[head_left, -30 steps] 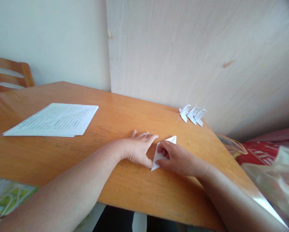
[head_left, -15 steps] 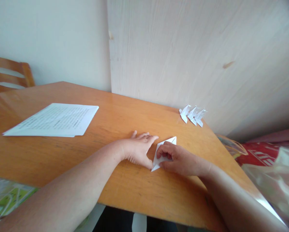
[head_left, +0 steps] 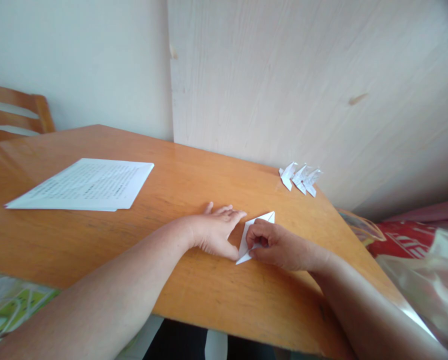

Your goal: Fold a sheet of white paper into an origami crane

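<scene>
A small white piece of folded paper [head_left: 245, 239] lies on the table, pointed at its far right and near ends. My left hand [head_left: 220, 232] rests flat to its left, fingers spread, with the thumb tip at the paper's near left edge. My right hand [head_left: 274, 243] is on the paper from the right, fingers curled in towards the thumb and gripping the paper. The hand covers the paper's right part, so the fold under the fingers is hidden.
Several white folded paper pieces [head_left: 301, 179] stand in a row by the wall. A stack of printed sheets [head_left: 92, 185] lies on the left of the wooden table [head_left: 194, 170]. A chair [head_left: 17, 110] stands beyond; bags [head_left: 404, 240] sit past the right edge.
My right hand's fingers have curled in slightly closer to the thumb on the paper. My left hand has stayed in place, and the view has shifted a little.
</scene>
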Action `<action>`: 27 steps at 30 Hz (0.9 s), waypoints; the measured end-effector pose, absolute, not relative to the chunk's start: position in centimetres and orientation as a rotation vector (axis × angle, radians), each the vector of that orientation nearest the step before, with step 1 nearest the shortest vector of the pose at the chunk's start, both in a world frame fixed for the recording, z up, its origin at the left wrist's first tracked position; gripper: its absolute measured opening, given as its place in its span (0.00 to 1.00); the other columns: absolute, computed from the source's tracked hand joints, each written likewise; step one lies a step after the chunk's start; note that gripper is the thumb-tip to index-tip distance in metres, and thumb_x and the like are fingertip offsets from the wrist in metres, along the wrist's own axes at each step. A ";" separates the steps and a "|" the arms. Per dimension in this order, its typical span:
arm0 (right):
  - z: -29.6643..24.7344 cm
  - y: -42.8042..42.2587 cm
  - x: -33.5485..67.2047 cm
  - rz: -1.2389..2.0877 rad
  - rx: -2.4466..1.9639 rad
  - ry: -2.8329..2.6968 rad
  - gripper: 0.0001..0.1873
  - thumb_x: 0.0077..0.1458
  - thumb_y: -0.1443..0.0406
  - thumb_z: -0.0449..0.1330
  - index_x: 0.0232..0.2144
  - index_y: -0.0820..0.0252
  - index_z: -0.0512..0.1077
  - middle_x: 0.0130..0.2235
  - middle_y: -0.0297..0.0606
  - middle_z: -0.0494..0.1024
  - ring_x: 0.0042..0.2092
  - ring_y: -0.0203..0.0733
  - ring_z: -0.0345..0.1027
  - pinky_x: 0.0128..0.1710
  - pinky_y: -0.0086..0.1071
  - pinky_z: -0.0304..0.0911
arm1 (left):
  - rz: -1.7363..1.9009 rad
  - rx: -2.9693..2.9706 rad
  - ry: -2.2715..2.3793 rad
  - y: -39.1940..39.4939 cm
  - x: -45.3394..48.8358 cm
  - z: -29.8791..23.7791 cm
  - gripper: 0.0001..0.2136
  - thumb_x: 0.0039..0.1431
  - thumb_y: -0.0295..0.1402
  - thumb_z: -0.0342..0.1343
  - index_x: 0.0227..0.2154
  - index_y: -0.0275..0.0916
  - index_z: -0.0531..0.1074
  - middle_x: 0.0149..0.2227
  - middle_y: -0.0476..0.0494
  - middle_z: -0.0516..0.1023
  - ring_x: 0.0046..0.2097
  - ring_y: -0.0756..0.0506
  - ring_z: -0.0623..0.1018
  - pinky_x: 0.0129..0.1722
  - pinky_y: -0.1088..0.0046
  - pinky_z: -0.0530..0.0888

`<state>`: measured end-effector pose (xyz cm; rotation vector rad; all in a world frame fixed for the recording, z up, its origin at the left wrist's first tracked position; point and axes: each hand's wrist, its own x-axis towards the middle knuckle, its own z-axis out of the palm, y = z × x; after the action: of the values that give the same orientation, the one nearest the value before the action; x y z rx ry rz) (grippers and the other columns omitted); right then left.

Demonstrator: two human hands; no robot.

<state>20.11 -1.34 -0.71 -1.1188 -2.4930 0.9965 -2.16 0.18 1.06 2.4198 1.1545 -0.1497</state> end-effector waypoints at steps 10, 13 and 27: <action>-0.9 -1.4 20.1 0.956 -1.134 -2.499 0.10 0.47 0.75 0.56 0.31 0.57 0.71 0.32 0.31 0.72 0.33 0.35 0.64 0.32 0.27 0.60 | -0.140 2.424 1.160 0.1 -2.1 0.8 0.53 0.45 0.58 0.57 0.71 0.43 0.41 0.73 0.36 0.44 0.73 0.34 0.41 0.68 0.42 0.35; -0.9 -1.4 20.1 0.953 -1.145 -2.507 0.10 0.47 0.75 0.57 0.31 0.57 0.71 0.32 0.31 0.73 0.33 0.36 0.65 0.32 0.28 0.60 | -0.136 2.420 1.168 0.1 -2.1 0.8 0.54 0.44 0.58 0.58 0.71 0.45 0.42 0.73 0.37 0.44 0.73 0.33 0.41 0.67 0.41 0.35; -0.6 -1.6 20.1 0.913 -1.142 -2.532 0.10 0.47 0.75 0.56 0.31 0.57 0.70 0.32 0.31 0.72 0.32 0.35 0.64 0.32 0.27 0.60 | -0.184 2.422 1.156 0.1 -2.2 1.3 0.55 0.43 0.56 0.59 0.71 0.44 0.41 0.73 0.37 0.43 0.73 0.35 0.40 0.67 0.42 0.35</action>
<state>20.06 -1.57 -0.62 -1.1416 -2.5325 0.9128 -2.16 0.05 1.27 2.4222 1.1564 -0.1838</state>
